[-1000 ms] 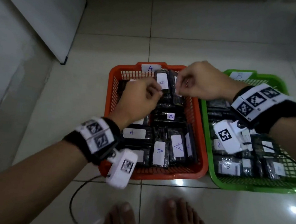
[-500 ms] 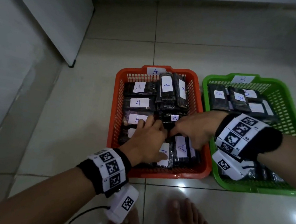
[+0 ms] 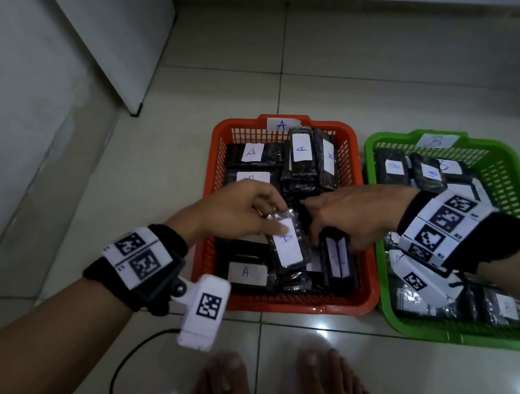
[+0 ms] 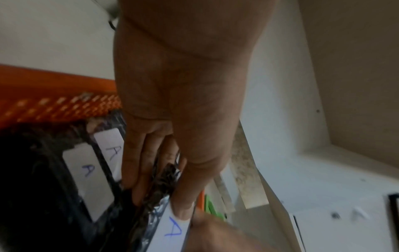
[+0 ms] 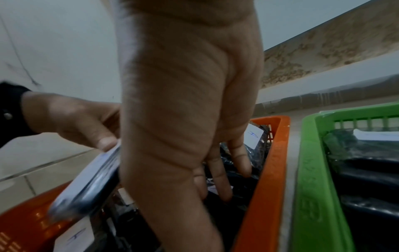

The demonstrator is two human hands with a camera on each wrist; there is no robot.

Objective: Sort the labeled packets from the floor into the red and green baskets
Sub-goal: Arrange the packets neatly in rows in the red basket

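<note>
The red basket point(image 3: 289, 305), tagged A, is full of black packets with white A labels. To its right the green basket point(image 3: 430, 333), tagged B, holds B packets. My left hand point(image 3: 282, 218) is over the middle of the red basket. It pinches an A packet point(image 3: 288, 248) by its top end, thumb on the label, and the packet is tilted up off the pile. My right hand point(image 3: 314, 231) reaches across from the right, thumb and fingers down either side of a black packet point(image 3: 338, 263) standing on edge. In the wrist views the left thumb presses the A label point(image 4: 170, 235), and the right fingers point(image 5: 224, 187) dip among dark packets.
Both baskets sit side by side on pale floor tiles point(image 3: 362, 63). My bare feet point(image 3: 280, 388) are just in front of the red basket, with a black cable point(image 3: 125, 362) on the floor to the left. A white wall panel point(image 3: 93, 35) rises at the left.
Both hands came down from the back of the red basket to its front middle. The left hand now has an A packet lifted and tilted; the right hand has dug in beside it.
</note>
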